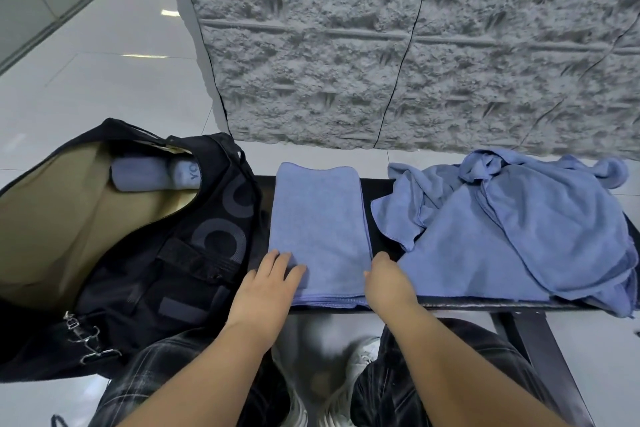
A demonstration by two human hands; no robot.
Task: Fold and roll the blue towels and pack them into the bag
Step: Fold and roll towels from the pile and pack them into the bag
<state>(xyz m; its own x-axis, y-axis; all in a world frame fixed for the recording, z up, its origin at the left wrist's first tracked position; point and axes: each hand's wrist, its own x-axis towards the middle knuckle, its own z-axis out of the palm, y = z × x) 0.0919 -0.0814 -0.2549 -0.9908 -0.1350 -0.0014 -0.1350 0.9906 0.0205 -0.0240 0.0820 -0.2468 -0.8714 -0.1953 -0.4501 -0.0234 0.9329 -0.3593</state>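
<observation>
At the centre of the frame we see a folded towel point(317, 218) lying flat as a long strip on the dark surface point(467, 303), its near end at the surface's front edge. Our left hand point(268, 282) rests on the towel's lower left corner with fingers straight and spread, pressing flat on the cloth. Our right hand point(388, 282) sits at the towel's lower right edge; its fingers are curled down toward the cloth's edge, but we cannot tell whether they pinch it or only touch it.

To the right, a loose pile of towels point(519, 218) lies crumpled on the same surface, just beside the folded strip and reaching the frame's right edge.

At the left, the black bag point(194, 253) stands open, showing its tan lining. Inside, in its upper part, lie two rolled towels point(142, 177) side by side, touching. Metal clips hang from the bag at the lower left.

Behind the surface, a rough grey wall point(415, 45) fills the upper right of the frame, and glossy pale floor point(104, 62) fills the upper left. Along the bottom we see dark trousers and light shoes.
</observation>
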